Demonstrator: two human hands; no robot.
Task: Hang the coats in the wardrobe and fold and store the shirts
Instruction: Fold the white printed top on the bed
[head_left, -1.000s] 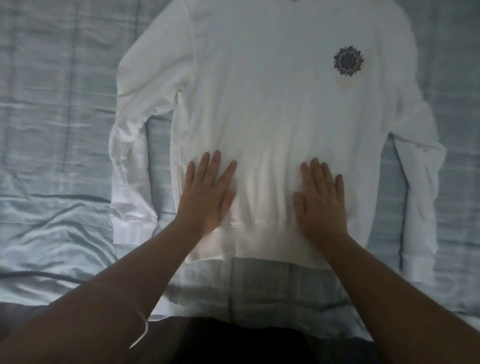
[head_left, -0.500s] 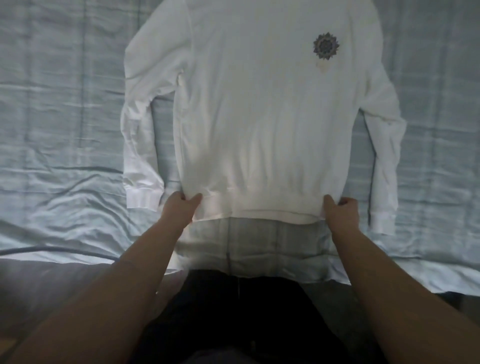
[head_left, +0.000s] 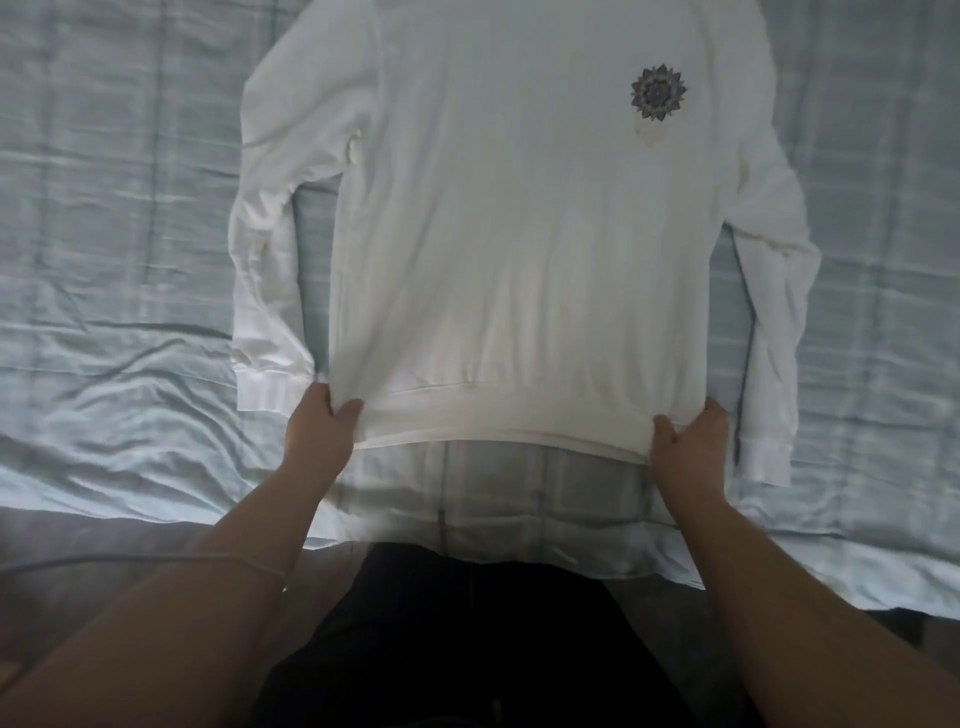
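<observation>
The left hand (head_left: 318, 434) and right hand (head_left: 688, 447) each pinch the shirt (head_left: 519, 234) hem, lifting it off the bed (head_left: 104, 234), likely to fold it.

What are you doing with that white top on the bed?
A person is getting a white long-sleeved shirt with a dark flower badge ready to fold. It lies spread flat on the pale blue-grey bedsheet. The left hand pinches one bottom corner of it and the right hand pinches the other. Nothing is folded yet.

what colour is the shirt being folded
White shirt with a dark flower-like emblem; head view.
</observation>
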